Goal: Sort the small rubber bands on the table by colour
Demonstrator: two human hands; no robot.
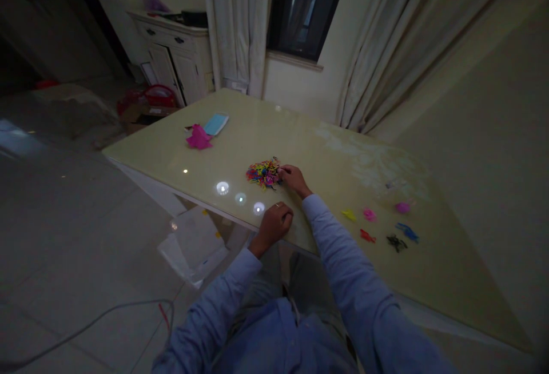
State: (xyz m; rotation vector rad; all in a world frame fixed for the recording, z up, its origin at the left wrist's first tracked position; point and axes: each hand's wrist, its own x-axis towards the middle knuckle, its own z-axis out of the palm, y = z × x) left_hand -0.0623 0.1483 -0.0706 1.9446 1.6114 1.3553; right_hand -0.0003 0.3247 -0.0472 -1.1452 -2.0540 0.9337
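A pile of small multicoloured bands (262,172) lies on the pale yellow table (326,156). My right hand (292,178) reaches into the pile's right edge with fingers curled and pinched on the bands. Resting on the table's near edge, my left hand (274,222) is curled into a loose fist, a ring on one finger; whether it holds anything is hidden. To the right lie small sorted heaps: yellow (349,214), pink (369,214), another pink (402,207), red (368,237), black (397,242) and blue (407,231).
A pink crumpled item (198,137) and a blue face mask (215,123) lie at the table's far left. A white cabinet (175,56) stands behind, curtains (240,25) and a dark window (306,8) beyond. A cable (94,319) runs across the floor.
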